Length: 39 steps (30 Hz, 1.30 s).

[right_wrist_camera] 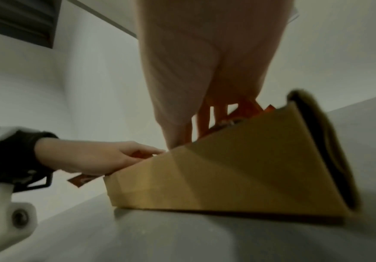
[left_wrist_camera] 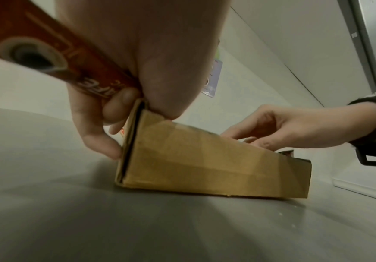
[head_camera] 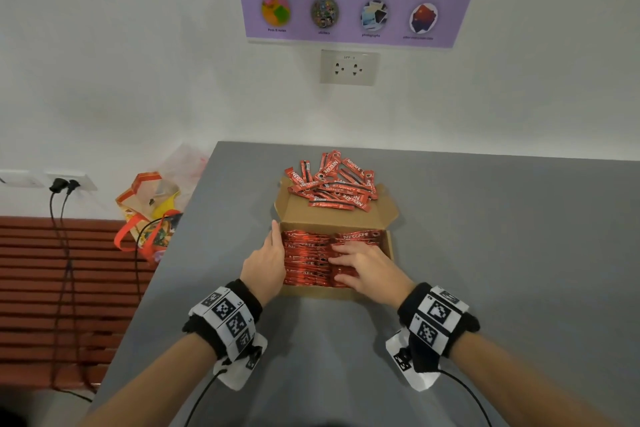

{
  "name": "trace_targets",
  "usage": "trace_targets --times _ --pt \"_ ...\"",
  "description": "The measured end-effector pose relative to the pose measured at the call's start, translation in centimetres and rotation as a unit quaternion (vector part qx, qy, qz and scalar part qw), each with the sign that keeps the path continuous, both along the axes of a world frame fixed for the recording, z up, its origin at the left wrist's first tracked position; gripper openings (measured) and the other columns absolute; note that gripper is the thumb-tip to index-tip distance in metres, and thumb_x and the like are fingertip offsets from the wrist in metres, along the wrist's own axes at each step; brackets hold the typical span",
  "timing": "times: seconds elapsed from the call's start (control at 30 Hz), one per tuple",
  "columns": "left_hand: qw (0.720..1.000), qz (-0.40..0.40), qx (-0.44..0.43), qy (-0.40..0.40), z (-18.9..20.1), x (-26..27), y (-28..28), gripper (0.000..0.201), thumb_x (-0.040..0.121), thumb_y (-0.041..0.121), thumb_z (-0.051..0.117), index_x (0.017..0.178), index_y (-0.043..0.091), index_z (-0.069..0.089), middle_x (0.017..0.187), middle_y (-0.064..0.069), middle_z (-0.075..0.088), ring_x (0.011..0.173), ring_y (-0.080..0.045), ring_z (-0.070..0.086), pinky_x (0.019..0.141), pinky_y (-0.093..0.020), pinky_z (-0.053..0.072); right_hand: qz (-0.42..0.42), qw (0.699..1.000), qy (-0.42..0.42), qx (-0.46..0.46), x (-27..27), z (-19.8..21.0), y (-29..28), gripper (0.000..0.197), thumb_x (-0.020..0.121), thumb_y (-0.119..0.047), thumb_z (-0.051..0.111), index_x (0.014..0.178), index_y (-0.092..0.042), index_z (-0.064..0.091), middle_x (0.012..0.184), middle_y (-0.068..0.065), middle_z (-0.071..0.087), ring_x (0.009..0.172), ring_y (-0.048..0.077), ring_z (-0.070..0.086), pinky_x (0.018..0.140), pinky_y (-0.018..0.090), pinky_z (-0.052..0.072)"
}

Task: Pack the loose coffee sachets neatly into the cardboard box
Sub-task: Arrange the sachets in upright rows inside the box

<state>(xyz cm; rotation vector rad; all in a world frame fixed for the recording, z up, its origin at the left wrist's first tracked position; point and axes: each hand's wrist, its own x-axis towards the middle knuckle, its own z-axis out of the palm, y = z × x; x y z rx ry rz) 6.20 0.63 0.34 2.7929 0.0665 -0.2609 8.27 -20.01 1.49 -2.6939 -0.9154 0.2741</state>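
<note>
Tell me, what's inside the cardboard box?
Rows of red coffee sachets fill the cardboard box. The right hand covers some; anything beneath them is hidden.
</note>
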Motion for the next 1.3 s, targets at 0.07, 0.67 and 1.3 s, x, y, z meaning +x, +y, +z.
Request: trace_targets --times 0.07,0.67,1.3 --pt "1.000 0.006 -0.003 0.002 0.1 -0.2 -0.2 0.066 0.098 0.017 0.035 0.147 0.003 -0.007 0.147 -0.014 0.032 0.109 -0.031 0.058 0.092 -0.042 0.046 -0.001 1.000 -0.005 -0.010 0.1 -0.6 -0.2 0.042 0.093 -0.032 0.053 0.133 -0.020 0.052 0.146 -0.003 0.040 0.137 0.015 0.032 0.114 0.041 0.025" --pt "0.961 -0.265 0.011 -0.073 1.1 -0.1 -1.5 0.033 0.099 0.030 0.040 0.125 0.025 0.060 0.141 0.012 0.046 0.128 -0.005 0.042 0.102 -0.018 0.029 -0.033 0.992 0.009 0.125 -1.1 -0.7 -1.9 0.018 0.084 -0.032 0.067 0.093 -0.019 0.076 0.099 -0.008 0.066 0.091 0.003 0.048 0.090 0.021 0.039" --pt "0.984 -0.144 -0.028 -0.102 1.6 0.3 0.1 0.024 0.095 0.027 0.049 0.114 0.022 0.064 0.122 0.008 0.058 0.108 -0.012 0.057 0.089 -0.027 0.046 -0.057 0.986 0.132 0.087 -0.2 1.2 -2.9 0.005 0.078 -0.009 0.073 0.080 -0.012 0.076 0.089 -0.005 0.069 0.078 0.002 0.059 0.076 0.014 0.048"
